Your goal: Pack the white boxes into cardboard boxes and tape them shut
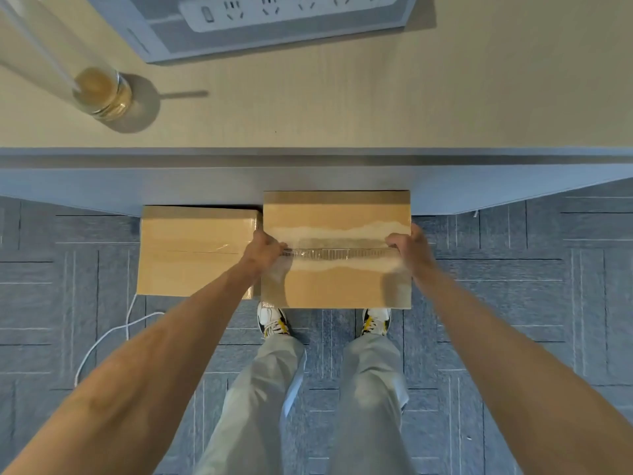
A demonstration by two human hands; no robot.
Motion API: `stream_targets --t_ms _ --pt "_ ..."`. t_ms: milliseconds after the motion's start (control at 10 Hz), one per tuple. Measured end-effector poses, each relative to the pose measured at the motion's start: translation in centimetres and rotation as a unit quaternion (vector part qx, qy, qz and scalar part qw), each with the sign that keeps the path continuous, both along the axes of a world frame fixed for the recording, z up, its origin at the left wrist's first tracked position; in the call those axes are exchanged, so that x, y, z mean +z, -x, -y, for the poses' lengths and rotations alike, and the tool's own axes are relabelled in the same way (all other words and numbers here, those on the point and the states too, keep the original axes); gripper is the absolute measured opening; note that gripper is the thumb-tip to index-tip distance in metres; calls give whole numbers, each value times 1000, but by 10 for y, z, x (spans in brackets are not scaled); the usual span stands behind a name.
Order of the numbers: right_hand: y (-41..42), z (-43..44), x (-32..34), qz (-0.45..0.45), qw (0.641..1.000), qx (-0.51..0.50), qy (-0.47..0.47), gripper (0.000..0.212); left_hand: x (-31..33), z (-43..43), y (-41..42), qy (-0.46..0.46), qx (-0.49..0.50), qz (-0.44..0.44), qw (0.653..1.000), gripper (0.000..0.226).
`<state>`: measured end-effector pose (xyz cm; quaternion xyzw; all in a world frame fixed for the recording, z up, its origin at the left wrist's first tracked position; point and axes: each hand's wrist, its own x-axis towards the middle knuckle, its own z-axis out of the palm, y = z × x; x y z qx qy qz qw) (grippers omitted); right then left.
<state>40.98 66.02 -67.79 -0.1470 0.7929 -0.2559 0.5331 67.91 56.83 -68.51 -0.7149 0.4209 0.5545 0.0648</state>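
Fingers of both hands are curled tight over the ends of the taped seam: left hand (265,250) at the 9 o'clock edge, right hand (409,248) at 3 o'clock of the cardboard box (335,286), mid-view. A second taped box (191,241) lies just beside at 9 o'clock. The desk (376,108) is at 12.

Both arms bare, stretched forward and down, near straight, converging on the cardboard box (337,289). The left hand (265,250) sits at the box's left edge, level with its middle seam, back of the hand up, fingers curled onto the top face. The right hand (409,250) mirrors it at the box's right edge, same seam line, fingers curled likewise. Wrists roughly in line with forearms. Can't tell if fingertips pinch anything beyond the box edge itself.
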Motion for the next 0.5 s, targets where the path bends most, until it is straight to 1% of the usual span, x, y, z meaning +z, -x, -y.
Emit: stream_targets --t_ms 100,200,300,400,500 --pt "-1 1 12 18 1000 23 -8 31 17 0 0 5 24 -31 999 42" --pt "-7 -6 42 12 999 41 -23 48 62 -2 6 48 18 -62 997 52" --pt "-30 -8 96 24 998 50 -17 68 113 -7 11 76 23 -85 993 51" --pt "-53 -10 158 16 997 68 28 53 170 -17 15 91 62 -119 987 44" --pt "-72 -18 211 11 996 42 83 44 215 -28 22 107 139 -153 973 38"
